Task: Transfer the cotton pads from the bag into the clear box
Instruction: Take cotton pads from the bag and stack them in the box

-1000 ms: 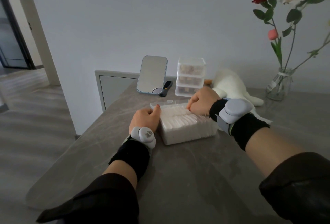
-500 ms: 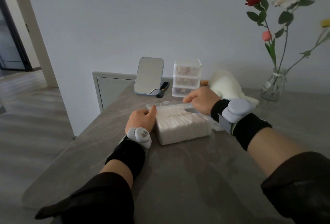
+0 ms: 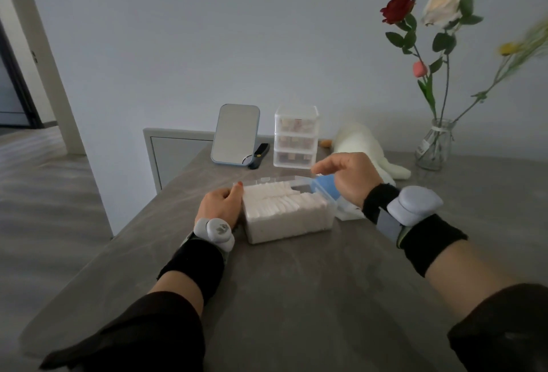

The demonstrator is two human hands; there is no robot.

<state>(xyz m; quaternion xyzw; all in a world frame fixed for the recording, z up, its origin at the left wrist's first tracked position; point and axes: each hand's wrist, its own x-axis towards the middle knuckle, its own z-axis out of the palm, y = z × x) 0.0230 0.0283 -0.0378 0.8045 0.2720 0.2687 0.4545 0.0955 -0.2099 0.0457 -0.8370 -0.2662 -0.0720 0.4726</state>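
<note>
Grip of the left hand (image 3: 219, 205) stays curled on the left wall of the clear box (image 3: 290, 225), whose cotton pads (image 3: 272, 196) lie in packed rows, while the right hand (image 3: 350, 176) has lifted off them, loose and empty, above the box's far right corner and the blue bag (image 3: 324, 189), so filling looks nearly done.

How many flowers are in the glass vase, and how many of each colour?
Red rose: 1
White rose: 1
Pink bud: 1
Yellow flower, blurred: 1
Total: 4
</note>
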